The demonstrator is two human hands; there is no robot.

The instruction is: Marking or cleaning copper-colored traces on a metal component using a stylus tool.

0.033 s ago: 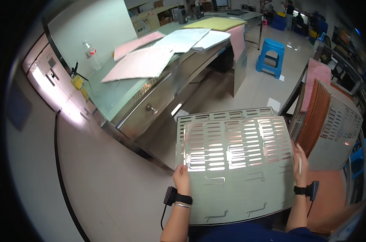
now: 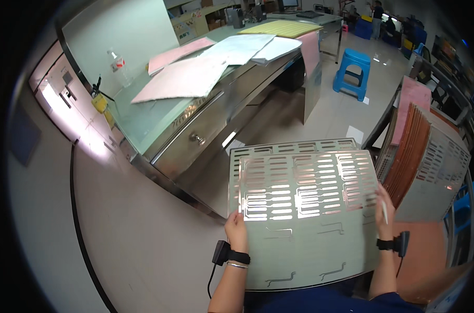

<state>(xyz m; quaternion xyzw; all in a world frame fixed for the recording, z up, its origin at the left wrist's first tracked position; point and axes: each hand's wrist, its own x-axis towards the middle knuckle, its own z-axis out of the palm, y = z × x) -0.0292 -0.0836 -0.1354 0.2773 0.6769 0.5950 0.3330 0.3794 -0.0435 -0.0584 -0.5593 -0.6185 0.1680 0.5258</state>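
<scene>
A pale green circuit board panel point(image 2: 310, 255) with shiny copper traces is tilted toward me in front of my body. Behind it, a second slotted panel point(image 2: 236, 182) shows along the top and left edges. My left hand point(image 2: 237, 233) is closed on the left edge, thumb in front, other fingers hidden behind. At the right edge, my right hand point(image 2: 384, 225) has its fingertips against the front panel's face. A slim white pen-like stick point(image 2: 385, 213) is held in that same hand.
On my right, a rack point(image 2: 446, 229) holds upright copper-coloured panels point(image 2: 406, 148). Ahead stands a steel-fronted desk point(image 2: 182, 148) carrying pink sheets point(image 2: 187, 83), white sheets point(image 2: 237, 48) and a clear bottle point(image 2: 120, 70). A blue stool point(image 2: 351, 75) is beyond. People work far back.
My right hand has shifted slightly left, its fingertips now over the front panel's right edge. The left hand keeps its grip, and the panels stay nearly still.
</scene>
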